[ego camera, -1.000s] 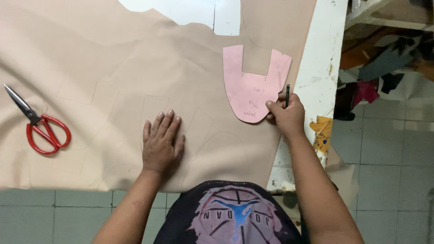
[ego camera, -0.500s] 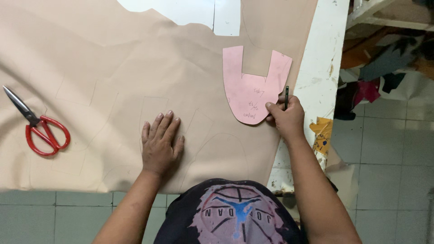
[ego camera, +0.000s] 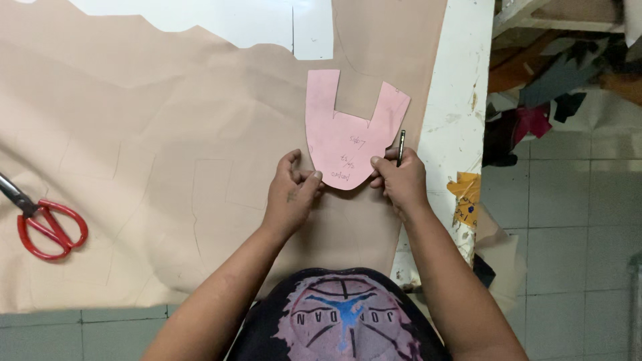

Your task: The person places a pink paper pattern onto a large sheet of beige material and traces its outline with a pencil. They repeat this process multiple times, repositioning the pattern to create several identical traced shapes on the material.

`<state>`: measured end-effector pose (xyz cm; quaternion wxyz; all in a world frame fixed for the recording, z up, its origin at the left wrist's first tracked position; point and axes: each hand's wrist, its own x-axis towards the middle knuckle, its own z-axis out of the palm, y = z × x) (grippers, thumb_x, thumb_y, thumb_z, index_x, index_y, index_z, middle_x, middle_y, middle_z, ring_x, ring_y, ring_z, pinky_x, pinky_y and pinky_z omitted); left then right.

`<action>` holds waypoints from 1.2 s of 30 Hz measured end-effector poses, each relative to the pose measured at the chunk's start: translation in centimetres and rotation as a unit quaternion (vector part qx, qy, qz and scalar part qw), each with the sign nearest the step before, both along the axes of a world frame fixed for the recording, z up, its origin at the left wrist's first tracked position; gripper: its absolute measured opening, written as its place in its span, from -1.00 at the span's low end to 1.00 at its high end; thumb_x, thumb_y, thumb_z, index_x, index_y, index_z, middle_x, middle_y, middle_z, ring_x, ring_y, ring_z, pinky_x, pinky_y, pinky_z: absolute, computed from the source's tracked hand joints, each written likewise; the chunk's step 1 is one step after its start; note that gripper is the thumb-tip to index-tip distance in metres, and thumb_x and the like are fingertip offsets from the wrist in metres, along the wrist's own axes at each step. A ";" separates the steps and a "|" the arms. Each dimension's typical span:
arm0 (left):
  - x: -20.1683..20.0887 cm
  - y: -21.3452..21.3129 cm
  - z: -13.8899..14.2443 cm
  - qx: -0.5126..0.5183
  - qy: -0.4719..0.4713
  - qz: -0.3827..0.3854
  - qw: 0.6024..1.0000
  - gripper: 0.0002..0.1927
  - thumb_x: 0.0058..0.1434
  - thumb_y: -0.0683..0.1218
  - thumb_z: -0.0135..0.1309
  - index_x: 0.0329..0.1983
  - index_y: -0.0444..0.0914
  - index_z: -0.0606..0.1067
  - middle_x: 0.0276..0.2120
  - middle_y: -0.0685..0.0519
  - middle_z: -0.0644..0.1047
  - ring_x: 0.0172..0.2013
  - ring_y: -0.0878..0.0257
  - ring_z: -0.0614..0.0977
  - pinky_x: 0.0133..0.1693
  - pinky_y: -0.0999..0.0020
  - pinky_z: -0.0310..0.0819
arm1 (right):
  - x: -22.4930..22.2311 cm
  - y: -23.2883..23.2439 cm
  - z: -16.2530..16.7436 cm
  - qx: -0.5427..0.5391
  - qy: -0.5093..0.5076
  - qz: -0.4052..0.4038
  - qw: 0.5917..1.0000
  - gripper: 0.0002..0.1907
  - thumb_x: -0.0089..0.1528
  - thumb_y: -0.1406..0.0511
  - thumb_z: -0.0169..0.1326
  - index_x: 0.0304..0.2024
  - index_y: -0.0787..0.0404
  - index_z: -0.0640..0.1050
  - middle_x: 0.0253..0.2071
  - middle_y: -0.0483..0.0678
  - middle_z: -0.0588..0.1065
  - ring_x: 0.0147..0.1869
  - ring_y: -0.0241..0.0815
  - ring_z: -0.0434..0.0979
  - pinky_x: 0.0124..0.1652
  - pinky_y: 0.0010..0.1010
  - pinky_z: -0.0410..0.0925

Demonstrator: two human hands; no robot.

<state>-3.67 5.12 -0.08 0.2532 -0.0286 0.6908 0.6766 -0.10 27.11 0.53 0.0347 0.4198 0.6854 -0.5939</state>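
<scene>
A pink U-shaped card pattern [ego camera: 348,134] lies on a large beige sheet of material [ego camera: 167,167] spread over the white table. My left hand [ego camera: 291,194] pinches the pattern's lower left edge with thumb and fingers. At the lower right edge, my right hand [ego camera: 401,180] touches the pattern while gripping a dark pen [ego camera: 400,146] that points up along the pattern's side. Faint traced outlines show on the beige sheet to the left of my hands.
Red-handled scissors [ego camera: 40,224] lie on the beige sheet at far left. The white table edge [ego camera: 458,100] runs down the right, with tiled floor and scraps of dark and pink material [ego camera: 535,113] beyond it.
My left hand has left its flat spot on the beige sheet and moved up and right to the pattern's lower left edge. The right hand and pen stay put.
</scene>
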 end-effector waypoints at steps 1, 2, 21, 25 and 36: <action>-0.4 0.5 0.1 -0.014 -0.005 0.004 1.000 -0.32 0.27 -0.14 0.05 0.37 -0.44 0.08 -0.30 -0.04 0.61 -0.32 0.30 0.67 -0.23 0.44 0.60 | 0.0 0.1 0.0 0.005 0.005 0.000 1.000 -0.68 0.19 0.35 0.20 -0.08 0.31 0.41 -0.49 -0.05 0.53 -0.60 -0.34 0.48 -0.67 -0.55 0.21; -0.6 0.9 0.1 -0.029 -0.010 0.009 0.999 -0.31 0.26 -0.15 0.06 0.37 -0.45 0.06 -0.34 -0.03 0.62 -0.34 0.33 0.68 -0.25 0.46 0.61 | 0.1 0.2 0.0 0.009 0.009 0.000 1.000 -0.68 0.18 0.35 0.21 -0.08 0.31 0.41 -0.49 -0.06 0.52 -0.61 -0.34 0.46 -0.67 -0.55 0.21; -2.0 -1.8 -1.9 -0.361 0.406 -0.163 0.824 -0.39 0.24 0.09 0.16 0.34 -0.17 0.41 0.44 -0.06 0.24 0.47 -0.07 0.12 0.42 -0.13 -0.22 | 3.1 1.1 0.8 0.105 0.008 0.049 0.993 -0.68 0.19 0.33 0.20 -0.08 0.31 0.43 -0.50 -0.15 0.45 -0.54 -0.37 0.45 -0.55 -0.49 0.33; -1.2 -2.0 -2.1 -0.371 0.395 -0.169 0.823 -0.37 0.23 0.13 0.18 0.36 -0.09 0.40 0.46 -0.05 0.20 0.47 -0.12 0.08 0.42 -0.15 -0.24 | 4.4 0.8 0.6 0.141 0.000 0.063 0.988 -0.68 0.20 0.31 0.22 -0.08 0.31 0.45 -0.47 -0.14 0.47 -0.48 -0.35 0.49 -0.47 -0.49 0.38; -1.4 -1.8 -2.2 -0.373 0.371 -0.161 0.835 -0.28 0.16 0.21 0.23 0.37 -0.05 0.39 0.47 -0.03 0.16 0.50 -0.16 -0.02 0.42 -0.15 -0.25 | 6.2 0.8 -2.3 0.331 0.149 0.134 0.922 -0.61 0.26 0.32 0.27 0.12 0.30 0.59 -0.23 -0.06 0.53 -0.22 -0.28 0.56 -0.19 -0.43 0.44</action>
